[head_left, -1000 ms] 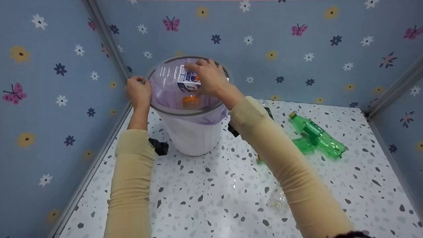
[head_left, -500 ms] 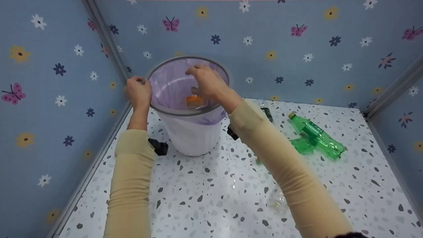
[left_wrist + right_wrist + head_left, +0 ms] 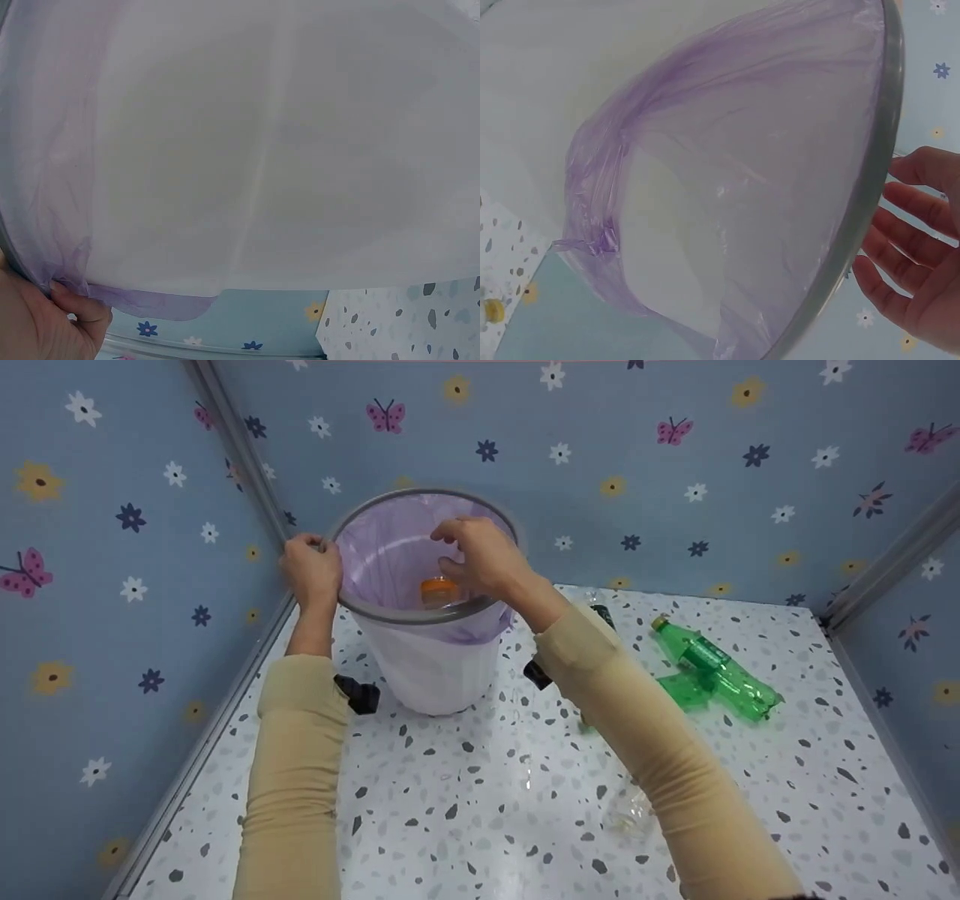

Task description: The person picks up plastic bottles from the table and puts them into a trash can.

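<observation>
A white trash bin (image 3: 427, 671) with a grey rim (image 3: 420, 617) stands upright, lined with a purple plastic bag (image 3: 375, 559). At its left side my left hand (image 3: 311, 570) grips the rim and the bag's edge; the left wrist view shows the thumb against the purple film (image 3: 64, 217). Over the mouth of the bin hovers my right hand (image 3: 487, 559), fingers loosely bent and holding nothing. Below it, inside the bin, an orange cap (image 3: 439, 586) on a clear bottle shows; the rest of that bottle is hidden. The right wrist view confirms spread, bare fingers (image 3: 907, 240).
On the speckled floor to the right lie a green bottle (image 3: 716, 667) and another green piece (image 3: 686, 690). A clear bottle with a dark label (image 3: 602, 611) lies behind my right forearm, and a clear plastic item (image 3: 630, 810) beside it. Flowered walls (image 3: 600, 405) enclose the floor.
My right hand let go of the clear bottle with the blue-and-white label, which dropped out of sight into the bin. It then drew slightly right. The left hand kept its hold.
</observation>
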A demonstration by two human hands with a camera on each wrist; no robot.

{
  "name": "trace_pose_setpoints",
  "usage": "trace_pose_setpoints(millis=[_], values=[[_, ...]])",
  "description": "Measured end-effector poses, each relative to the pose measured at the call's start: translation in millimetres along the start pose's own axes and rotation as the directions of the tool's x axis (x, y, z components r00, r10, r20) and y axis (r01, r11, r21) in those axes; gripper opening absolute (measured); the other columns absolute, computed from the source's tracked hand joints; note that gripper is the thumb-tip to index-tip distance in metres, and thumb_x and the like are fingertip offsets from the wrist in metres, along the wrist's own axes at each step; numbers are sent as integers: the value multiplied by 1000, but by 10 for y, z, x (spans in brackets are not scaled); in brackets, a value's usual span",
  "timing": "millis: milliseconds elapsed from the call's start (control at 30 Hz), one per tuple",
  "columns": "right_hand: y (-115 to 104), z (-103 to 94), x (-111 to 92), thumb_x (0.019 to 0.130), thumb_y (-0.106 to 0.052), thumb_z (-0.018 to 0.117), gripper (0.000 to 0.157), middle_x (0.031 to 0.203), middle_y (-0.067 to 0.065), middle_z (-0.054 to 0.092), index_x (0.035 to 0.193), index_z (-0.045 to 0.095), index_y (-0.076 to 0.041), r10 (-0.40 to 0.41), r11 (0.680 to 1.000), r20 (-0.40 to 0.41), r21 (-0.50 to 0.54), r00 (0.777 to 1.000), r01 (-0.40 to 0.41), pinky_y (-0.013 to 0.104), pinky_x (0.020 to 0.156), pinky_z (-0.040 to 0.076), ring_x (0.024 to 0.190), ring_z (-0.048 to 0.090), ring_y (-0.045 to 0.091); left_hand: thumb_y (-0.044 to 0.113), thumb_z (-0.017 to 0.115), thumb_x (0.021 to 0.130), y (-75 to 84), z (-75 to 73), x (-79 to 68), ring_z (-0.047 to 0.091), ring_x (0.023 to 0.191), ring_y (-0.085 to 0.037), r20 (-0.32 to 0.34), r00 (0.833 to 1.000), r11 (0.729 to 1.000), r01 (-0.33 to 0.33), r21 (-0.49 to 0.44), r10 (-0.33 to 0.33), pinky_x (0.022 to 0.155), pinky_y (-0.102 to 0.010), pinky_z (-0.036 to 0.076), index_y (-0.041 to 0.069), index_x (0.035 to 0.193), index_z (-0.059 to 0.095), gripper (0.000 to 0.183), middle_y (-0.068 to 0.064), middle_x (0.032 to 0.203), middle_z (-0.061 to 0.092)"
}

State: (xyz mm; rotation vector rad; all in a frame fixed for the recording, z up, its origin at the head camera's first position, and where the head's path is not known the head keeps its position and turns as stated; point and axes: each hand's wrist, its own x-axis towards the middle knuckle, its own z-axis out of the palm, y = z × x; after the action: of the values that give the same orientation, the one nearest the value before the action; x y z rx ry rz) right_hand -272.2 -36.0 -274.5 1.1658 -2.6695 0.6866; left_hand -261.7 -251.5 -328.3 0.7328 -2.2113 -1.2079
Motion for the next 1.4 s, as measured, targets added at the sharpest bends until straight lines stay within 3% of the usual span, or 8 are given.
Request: trace_pose_setpoints(millis=[333,600,967,1167,1400], values=[[61,-103,-221,82,-10,57,26,100,8,60,107,61,-3,3,996,-93,85,996,5,25,77,42,87,54,18,12,45,90,9,-15,4,54,95,-24,19,1000,1000,13,1,-13,81,-34,42,-2,107,58,26,-16,108,58],[93,-145,-441,82,-7,58,23,95,8,62,104,62,-3,6,991,-206,131,978,21,25,72,43,79,55,20,11,46,89,10,-16,3,54,94,-26,4,1000,1000,-7,9,7,81,-35,41,-3,105,59,25,-17,106,58],[142,-140,-766,82,-6,60,19,91,9,63,99,62,-1,-95,979,-363,136,927,154,24,68,44,76,56,19,9,47,89,-8,-12,17,53,96,-26,-2,1000,1000,-1,-17,1,82,-34,41,-3,105,59,24,-17,107,58],[178,-98,-984,84,-11,59,20,92,8,63,102,62,-2,-92,983,-383,114,919,146,24,66,45,77,56,16,9,46,89,-15,-6,12,53,97,-26,11,1000,1000,7,-19,-6,83,-34,41,-3,107,58,25,-17,108,57],[251,-32,-1237,84,-14,61,22,87,7,61,104,62,-5,-29,989,-403,123,915,85,22,60,46,71,55,14,11,46,90,5,-7,-3,52,96,-23,29,999,1000,22,-17,-21,82,-33,41,-2,108,57,26,-15,109,56]])
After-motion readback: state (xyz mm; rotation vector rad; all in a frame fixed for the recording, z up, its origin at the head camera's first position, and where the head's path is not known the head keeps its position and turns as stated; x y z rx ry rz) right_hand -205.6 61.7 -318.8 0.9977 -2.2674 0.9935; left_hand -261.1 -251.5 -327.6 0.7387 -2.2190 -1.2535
